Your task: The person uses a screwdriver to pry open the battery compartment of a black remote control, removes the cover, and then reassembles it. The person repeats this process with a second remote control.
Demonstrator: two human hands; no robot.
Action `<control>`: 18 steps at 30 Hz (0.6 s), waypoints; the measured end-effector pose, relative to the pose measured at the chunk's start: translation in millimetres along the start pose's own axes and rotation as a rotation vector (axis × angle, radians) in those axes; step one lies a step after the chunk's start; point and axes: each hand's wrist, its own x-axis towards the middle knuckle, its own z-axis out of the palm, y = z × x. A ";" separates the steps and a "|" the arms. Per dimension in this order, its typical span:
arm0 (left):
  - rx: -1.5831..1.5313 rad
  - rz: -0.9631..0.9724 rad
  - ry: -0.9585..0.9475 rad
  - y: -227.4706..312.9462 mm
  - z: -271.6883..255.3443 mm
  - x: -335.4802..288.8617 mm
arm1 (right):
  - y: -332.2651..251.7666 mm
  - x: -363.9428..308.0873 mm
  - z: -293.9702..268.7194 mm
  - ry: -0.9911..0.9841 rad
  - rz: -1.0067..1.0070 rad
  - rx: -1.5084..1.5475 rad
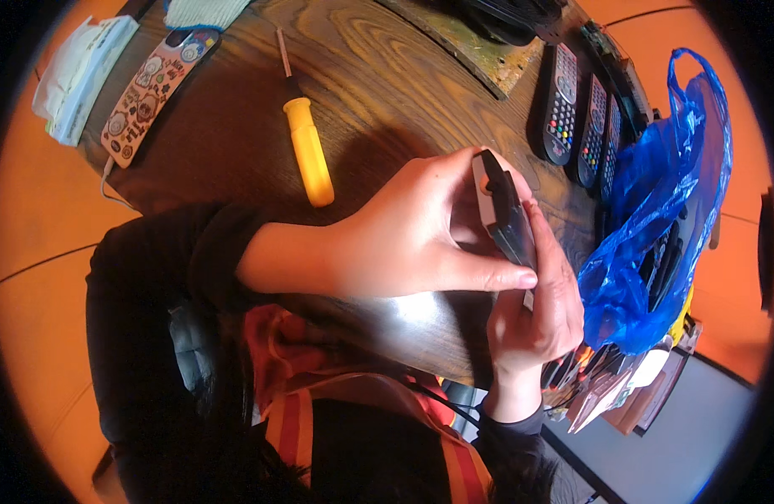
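Both my hands hold a slim black remote control (511, 220), tilted and seen nearly edge-on above the table. A pale strip runs along one side of it near its upper end. My left hand (412, 227) grips it from the left, with the thumb stretched across its lower part and the other fingers behind it. From the lower right, my right hand (542, 311) closes round its lower end, which is mostly hidden. Left of my hands, a screwdriver (308, 151) with a yellow handle lies on the dark wooden table (227, 134), its shaft pointing away from me.
Several black remote controls (561, 105) lie side by side at the right. Beside them, a blue plastic bag (647, 244) holds dark items. A patterned power strip (156, 97) and a tissue pack (89, 76) are at the far left. A worn board (479, 50) lies at the back.
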 end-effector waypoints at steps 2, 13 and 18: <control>-0.009 0.011 0.009 -1.3 0.7 2.6 | 3.3 6.6 5.5 0.073 -0.032 0.009; 0.087 -0.144 0.076 9.5 -32.7 25.5 | 24.9 -1.0 -36.1 -0.173 0.491 0.589; 0.023 -0.191 0.028 6.4 -28.6 23.7 | 18.5 -0.2 -33.7 -0.157 0.252 0.472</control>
